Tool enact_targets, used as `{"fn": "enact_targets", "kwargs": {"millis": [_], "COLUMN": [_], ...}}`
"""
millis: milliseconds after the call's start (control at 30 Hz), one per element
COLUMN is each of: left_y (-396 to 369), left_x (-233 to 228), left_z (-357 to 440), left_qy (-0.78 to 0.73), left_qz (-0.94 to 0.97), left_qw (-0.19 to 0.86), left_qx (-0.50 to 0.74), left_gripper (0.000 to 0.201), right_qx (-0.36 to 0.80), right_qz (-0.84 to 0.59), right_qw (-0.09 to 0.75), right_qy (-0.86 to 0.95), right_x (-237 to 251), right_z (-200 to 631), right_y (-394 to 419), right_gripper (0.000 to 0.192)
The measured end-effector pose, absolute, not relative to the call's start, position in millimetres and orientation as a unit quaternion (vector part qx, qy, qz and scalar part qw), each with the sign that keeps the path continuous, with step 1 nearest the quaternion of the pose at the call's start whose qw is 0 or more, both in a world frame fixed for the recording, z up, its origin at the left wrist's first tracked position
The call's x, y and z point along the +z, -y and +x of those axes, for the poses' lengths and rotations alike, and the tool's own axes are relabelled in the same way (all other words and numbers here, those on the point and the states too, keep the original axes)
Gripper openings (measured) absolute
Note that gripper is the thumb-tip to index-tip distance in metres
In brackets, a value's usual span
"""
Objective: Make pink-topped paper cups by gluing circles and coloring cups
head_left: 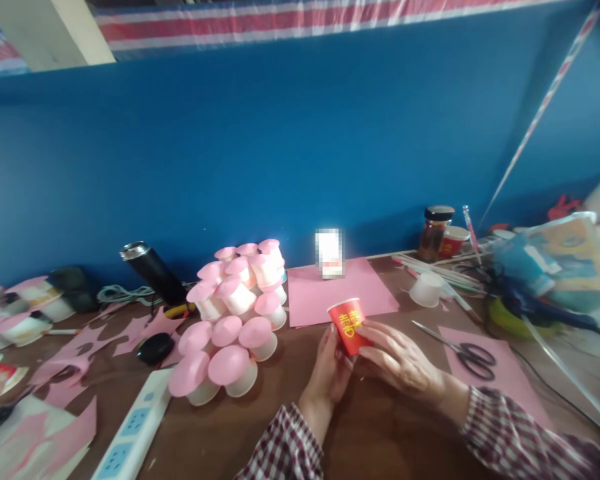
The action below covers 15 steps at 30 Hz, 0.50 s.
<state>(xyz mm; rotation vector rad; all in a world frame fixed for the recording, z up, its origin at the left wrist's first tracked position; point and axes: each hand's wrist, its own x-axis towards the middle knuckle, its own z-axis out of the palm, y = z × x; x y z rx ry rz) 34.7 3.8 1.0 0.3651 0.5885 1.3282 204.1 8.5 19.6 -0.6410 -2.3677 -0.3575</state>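
pink-topped cups (226,330) bunched at 9 o'clock | left hand (330,367) gripping the red paper cup (348,325) from 7ish | cup's between both hands, long axis nearly upright, mouth tipped toward 11, base toward 5 | right hand (400,357) gripping it too, from 4 | scissors (460,349) around 3, tips pointing 10
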Motion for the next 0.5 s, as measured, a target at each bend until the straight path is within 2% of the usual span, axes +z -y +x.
{"fn": "enact_targets", "kwargs": {"millis": [233, 367, 500], "left_y": [-2, -8, -10], "left_x": [-3, -10, -16], "left_z": [37, 38, 41], "left_qy": [-0.192, -0.225, -0.278], "left_qz": [0.141, 0.137, 0.114], "left_qw": [0.761, 0.765, 0.774], "left_qx": [0.604, 0.587, 0.558], "left_gripper": [0.038, 0.047, 0.054], "right_qx": [-0.065, -0.035, -0.073], "right_qz": [-0.307, -0.346, -0.437], "right_qw": [0.359, 0.392, 0.403], "right_qy": [0.879, 0.852, 0.801], "right_x": [-2, 4, 19], "right_z": [201, 200, 224], "right_y": [-23, -35, -63], "right_gripper": [0.049, 0.056, 0.059]}}
